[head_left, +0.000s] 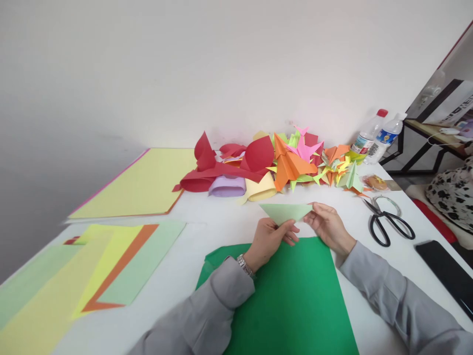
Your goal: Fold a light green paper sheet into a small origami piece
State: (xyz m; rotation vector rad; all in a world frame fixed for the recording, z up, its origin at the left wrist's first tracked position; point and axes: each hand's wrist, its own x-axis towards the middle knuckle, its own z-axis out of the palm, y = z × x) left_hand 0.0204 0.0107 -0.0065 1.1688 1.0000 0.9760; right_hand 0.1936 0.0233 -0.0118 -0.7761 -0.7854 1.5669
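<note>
A pale green paper triangle [286,212] is held up just beyond a large green sheet [291,301], its long edge on top and its point downward. My left hand [266,241], with a metal watch at the wrist, pinches the triangle's lower part between thumb and fingers. The triangle's right corner sits between the thumb and fingers of my right hand [327,227]. Grey sleeves cover both forearms, and the left one lies over the green sheet's left side.
Colourful folded paper shapes [291,165] are heaped against the wall. Coloured sheets [125,266] and a big yellow sheet [136,182] lie left. On the right are black-handled scissors [384,214], a tape roll, a black phone [445,273] and two bottles [384,140]. A person's patterned clothing shows far right.
</note>
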